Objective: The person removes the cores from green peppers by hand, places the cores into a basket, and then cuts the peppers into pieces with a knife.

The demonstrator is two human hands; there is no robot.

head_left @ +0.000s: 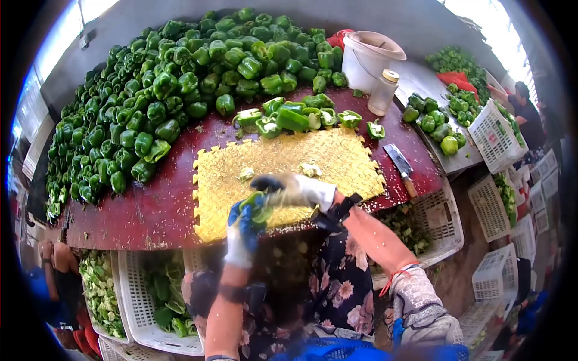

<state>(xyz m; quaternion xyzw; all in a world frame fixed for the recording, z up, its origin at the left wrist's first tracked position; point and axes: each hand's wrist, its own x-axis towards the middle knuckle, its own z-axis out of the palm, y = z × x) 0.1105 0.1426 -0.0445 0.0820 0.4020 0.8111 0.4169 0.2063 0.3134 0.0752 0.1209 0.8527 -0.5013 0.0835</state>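
Observation:
My left hand [243, 231], in a white and blue glove, holds a piece of green pepper [257, 209] over the front edge of the yellow mat [277, 159]. Beside it my right hand [295, 189], gloved too and smeared by motion, reaches to the pepper; what its fingers hold cannot be made out. Two pale pepper cores lie on the mat, one of them [310, 170] just behind my right hand. Cut green peppers [292, 119] lie along the mat's back edge. A cleaver [400, 166] rests on the red table right of the mat.
A large heap of green peppers [180, 84] covers the back left of the red table [132, 222]. A white bucket [361, 63] and a jar [383, 93] stand behind. Crates [129, 283] are below the front edge. Another person [527, 114] is at the far right.

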